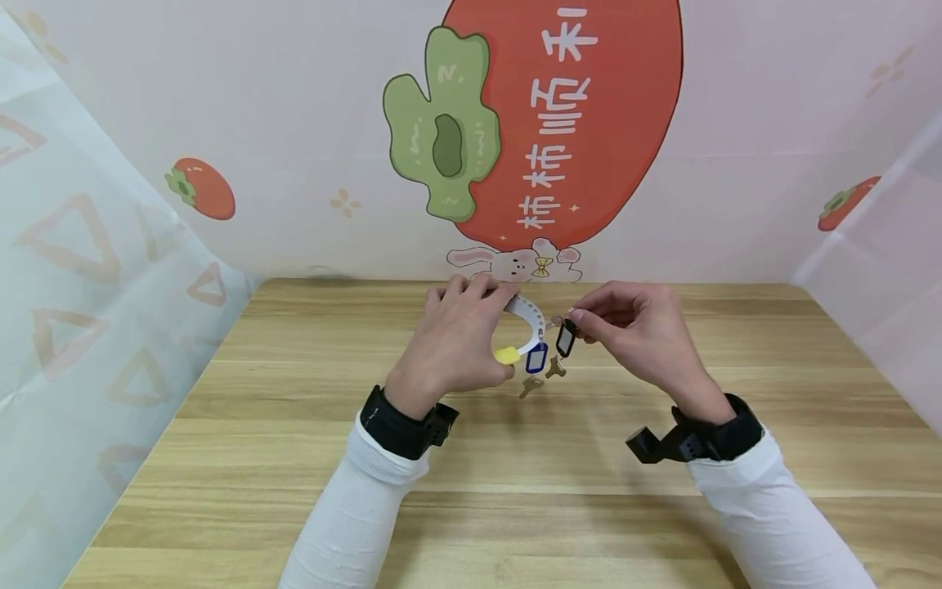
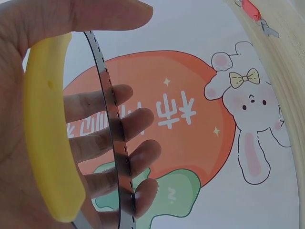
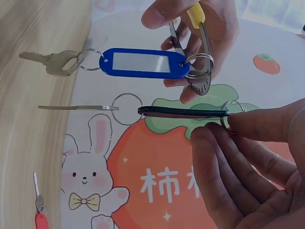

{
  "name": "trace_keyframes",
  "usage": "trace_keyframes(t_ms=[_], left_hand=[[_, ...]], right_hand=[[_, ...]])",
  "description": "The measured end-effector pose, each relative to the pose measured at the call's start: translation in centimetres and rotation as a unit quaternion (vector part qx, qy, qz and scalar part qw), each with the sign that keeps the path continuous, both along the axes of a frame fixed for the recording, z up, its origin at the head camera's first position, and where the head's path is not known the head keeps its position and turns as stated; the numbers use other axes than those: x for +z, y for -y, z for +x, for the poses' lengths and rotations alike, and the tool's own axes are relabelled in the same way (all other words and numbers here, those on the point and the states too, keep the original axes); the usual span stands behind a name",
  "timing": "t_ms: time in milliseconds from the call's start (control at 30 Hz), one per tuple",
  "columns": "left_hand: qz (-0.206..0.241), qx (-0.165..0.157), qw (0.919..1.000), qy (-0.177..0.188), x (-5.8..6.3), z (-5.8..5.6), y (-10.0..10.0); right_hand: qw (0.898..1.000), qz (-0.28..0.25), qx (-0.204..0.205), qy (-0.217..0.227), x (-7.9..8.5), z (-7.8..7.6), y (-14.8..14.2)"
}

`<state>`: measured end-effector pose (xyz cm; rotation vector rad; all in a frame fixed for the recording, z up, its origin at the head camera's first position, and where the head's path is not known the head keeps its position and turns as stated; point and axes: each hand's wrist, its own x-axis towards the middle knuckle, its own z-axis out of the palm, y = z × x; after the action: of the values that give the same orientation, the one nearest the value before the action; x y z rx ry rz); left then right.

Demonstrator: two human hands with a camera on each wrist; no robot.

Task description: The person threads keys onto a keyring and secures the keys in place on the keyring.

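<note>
A: How do the hands stand, and what do they hold?

B: They are apart. The left hand (image 1: 456, 343) curls round a perforated hoop (image 2: 117, 138), its yellow grip (image 2: 52, 129) at the palm; the right hand (image 1: 648, 335) pinches the split ring (image 3: 222, 119) of a black key tag (image 3: 183, 112), which hangs with its key (image 3: 78, 108) between the hands

A: And the handling?

B: Judged by look, the tag is light, stiff plastic, smooth enough to slip, hardly fragile; the small ring is best taken between thumb and forefinger, clear of the dangling key. The hoop seems thin but stiff, its thick grip offering the surest hold. A blue key tag (image 3: 143, 63), with a second key (image 3: 57, 64), hangs from the hoop

A: The surroundings?

B: Below the hands lies a wood-grain bench (image 1: 515, 507); a red key tag (image 3: 41, 221) rests on it, toward the right hand's side. Beyond the hands stands a pale backdrop (image 1: 294, 106) printed with a large persimmon (image 1: 633, 106) and a rabbit (image 1: 515, 266)
</note>
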<state>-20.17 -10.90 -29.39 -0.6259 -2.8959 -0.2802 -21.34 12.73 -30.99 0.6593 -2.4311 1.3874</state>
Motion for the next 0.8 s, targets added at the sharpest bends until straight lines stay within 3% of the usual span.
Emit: trace_keyframes(t_ms=[533, 800], left_hand=[[0.004, -0.007, 0.9999, -0.012, 0.0, 0.2, -0.1], [0.005, -0.009, 0.9998, -0.015, 0.1, 0.3, -0.2]], right_hand=[[0.993, 0.005, -0.015, -0.120, -0.8, -0.4, 0.4], [0.991, 0.016, -0.007, -0.135, -1.2, -0.4, 0.8]])
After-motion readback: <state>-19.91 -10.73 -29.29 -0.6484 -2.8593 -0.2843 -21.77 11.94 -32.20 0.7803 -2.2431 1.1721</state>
